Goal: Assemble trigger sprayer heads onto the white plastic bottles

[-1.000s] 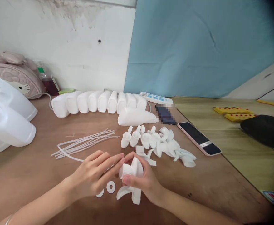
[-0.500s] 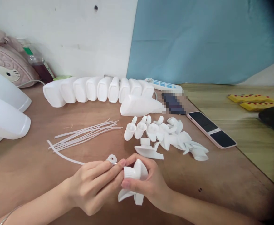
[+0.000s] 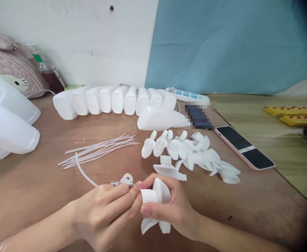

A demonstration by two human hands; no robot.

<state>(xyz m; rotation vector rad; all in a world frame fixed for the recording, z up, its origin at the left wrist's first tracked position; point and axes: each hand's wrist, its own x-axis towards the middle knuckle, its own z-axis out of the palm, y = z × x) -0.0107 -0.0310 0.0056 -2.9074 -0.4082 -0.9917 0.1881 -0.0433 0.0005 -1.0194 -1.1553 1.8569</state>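
In my right hand (image 3: 166, 206) is a white trigger spray head (image 3: 162, 190), its ribbed collar turned left toward my other hand. My left hand (image 3: 106, 210) is closed, fingers pressed together at the collar's opening. A white plastic tube (image 3: 84, 171) sticks out behind its knuckles; its other end is hidden by the fingers. Just beyond the fingertips are white ring washers (image 3: 128, 178) and a thin metal rod-like piece (image 3: 120, 182). Another spray head (image 3: 168, 171) lies right behind my right hand.
Several loose tubes (image 3: 98, 150) lie at centre left, with a pile of spray heads (image 3: 187, 150) to the right. White bottles (image 3: 120, 101) line the back, and larger ones (image 3: 14, 133) stand left. A pink-cased phone (image 3: 245, 148) rests by the right edge, near a power strip (image 3: 192, 96).
The tube's free end has swung up and right, and less of it shows behind my left hand. The spray head stays in my right hand. The whole view has shifted slightly.
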